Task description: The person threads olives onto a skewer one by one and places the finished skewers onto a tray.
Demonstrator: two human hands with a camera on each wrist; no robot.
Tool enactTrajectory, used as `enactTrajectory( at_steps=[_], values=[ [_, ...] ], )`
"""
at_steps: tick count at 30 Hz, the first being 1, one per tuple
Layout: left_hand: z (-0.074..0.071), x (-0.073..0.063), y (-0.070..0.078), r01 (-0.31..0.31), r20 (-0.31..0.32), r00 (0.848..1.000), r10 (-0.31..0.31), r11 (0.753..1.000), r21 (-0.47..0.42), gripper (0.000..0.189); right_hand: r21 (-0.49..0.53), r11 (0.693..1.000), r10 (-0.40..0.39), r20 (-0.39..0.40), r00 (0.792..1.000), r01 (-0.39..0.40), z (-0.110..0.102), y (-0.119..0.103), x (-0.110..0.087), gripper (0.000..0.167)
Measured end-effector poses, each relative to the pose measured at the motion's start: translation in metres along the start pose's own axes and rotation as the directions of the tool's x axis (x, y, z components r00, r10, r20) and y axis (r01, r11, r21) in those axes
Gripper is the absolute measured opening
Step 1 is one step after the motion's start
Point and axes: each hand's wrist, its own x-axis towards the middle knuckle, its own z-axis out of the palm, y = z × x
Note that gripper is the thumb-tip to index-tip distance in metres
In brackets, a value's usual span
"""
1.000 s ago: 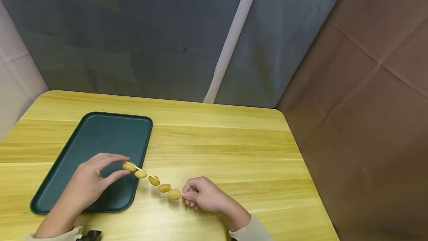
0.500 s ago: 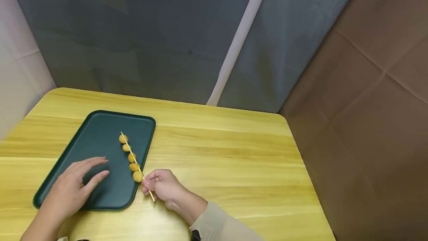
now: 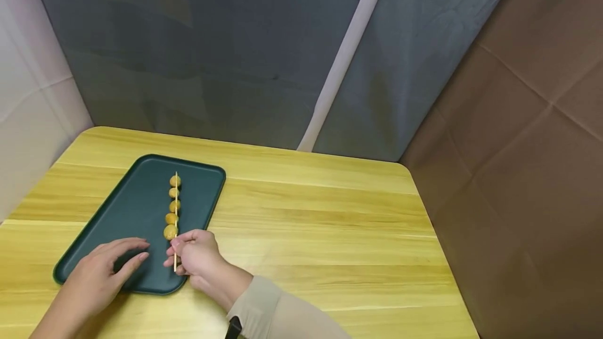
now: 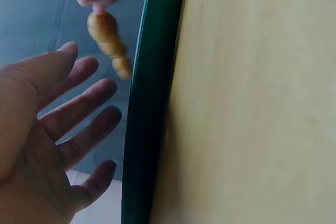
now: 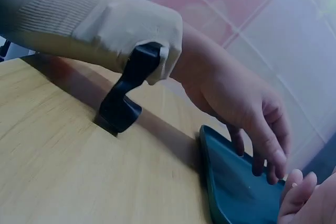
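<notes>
My right hand (image 3: 198,252) pinches the near end of a thin wooden skewer (image 3: 175,263). Several small yellow-brown oval pieces (image 3: 172,206), of a kind I cannot tell, are threaded along it. The skewer points away from me over the dark green tray (image 3: 146,182); whether it touches the tray is unclear. My left hand (image 3: 96,273) hovers at the tray's near left with fingers spread and nothing in them. In the left wrist view the left palm (image 4: 31,171) shows bare, with the blurred pieces (image 4: 105,35) beyond. The right wrist view catches only the right fingertips (image 5: 299,195).
The tray lies on the left part of a wooden table (image 3: 320,234). Behind the table hangs a dark grey cloth (image 3: 235,56) with a pale strip (image 3: 346,56). A brown cloth (image 3: 518,145) stands along the right side, and a white one (image 3: 37,77) along the left.
The left hand has let go of the skewer's far end and drawn back left. The right hand has carried the skewer left over the tray, turning it to point away from me.
</notes>
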Motion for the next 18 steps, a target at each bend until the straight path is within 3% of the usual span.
enactTrajectory(
  at_steps=[4, 8, 13, 18],
  values=[
    [0.002, 0.001, -0.001, 0.000, 0.000, 1.000, 0.000, 1.000, -0.006, 0.020, 0.018, 1.000, 0.012, -0.014, 1.000, -0.012, 0.008, -0.001, 0.011, 0.015],
    [0.003, 0.005, -0.003, -0.025, -0.007, 1.000, 0.025, 1.000, -0.002, 0.019, 0.050, 0.998, 0.045, 0.062, 0.997, -0.048, 0.009, -0.001, 0.023, 0.012],
    [0.001, 0.005, -0.008, -0.013, 0.028, 1.000, 0.013, 1.000, -0.004, 0.017, 0.096, 0.979, 0.159, 0.213, 0.964, -0.182, 0.005, -0.001, 0.025, 0.015],
    [-0.002, 0.004, -0.010, 0.022, 0.050, 0.998, -0.022, 1.000, 0.006, 0.017, 0.076, 0.967, 0.213, 0.275, 0.937, -0.242, 0.001, -0.005, 0.008, 0.022]
  ],
)
